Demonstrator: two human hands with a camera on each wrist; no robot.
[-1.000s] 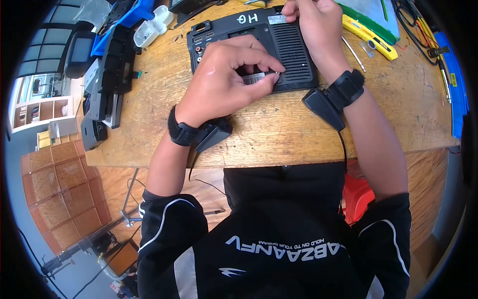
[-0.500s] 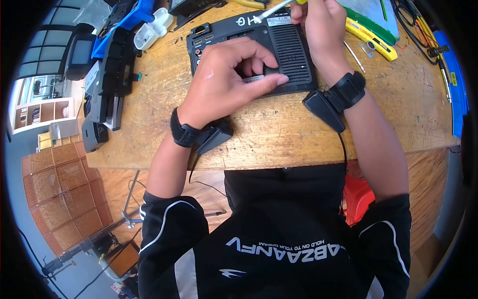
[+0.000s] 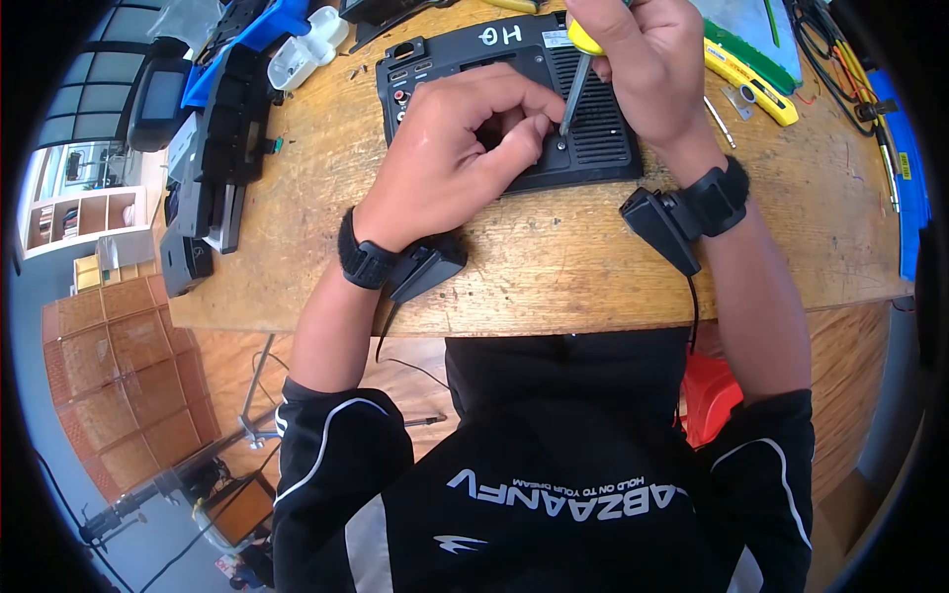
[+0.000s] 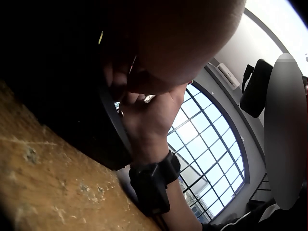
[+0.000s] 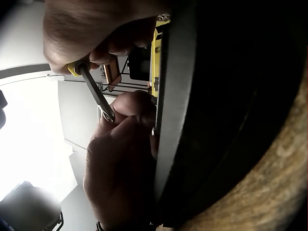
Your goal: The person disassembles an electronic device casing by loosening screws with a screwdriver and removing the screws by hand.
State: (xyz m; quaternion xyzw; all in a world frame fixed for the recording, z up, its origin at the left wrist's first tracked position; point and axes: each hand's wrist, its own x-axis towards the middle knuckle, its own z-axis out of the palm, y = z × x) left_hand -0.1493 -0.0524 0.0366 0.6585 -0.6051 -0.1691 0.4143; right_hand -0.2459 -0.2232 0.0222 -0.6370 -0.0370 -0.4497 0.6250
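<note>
A black electronic device (image 3: 519, 183) with slotted vents, sockets and white "HQ" lettering lies flat on the bench. My right hand (image 3: 660, 74) grips a screwdriver (image 3: 577, 91) by its yellow handle, the shaft slanting down toward the vented side. A small shiny screw (image 3: 561, 146) shows just below the tip; in the right wrist view this screw (image 5: 153, 131) stands at the panel, apart from the tip. Over the device my left hand (image 3: 450, 148) lies with fingers loosely bent, thumb and index fingertips beside the shaft. The left wrist view is mostly dark.
A yellow utility knife (image 3: 751, 84) and a thin metal rod (image 3: 719, 121) lie right of the device. Cables (image 3: 840, 59) hang near the blue bin at far right. At left stand a white open case (image 3: 304, 47) and stacked black equipment (image 3: 232, 128).
My right hand has brought the screwdriver from the device's far edge down to the screw. The left fingertips, pinched together a second ago, parted and then bent back near the shaft.
</note>
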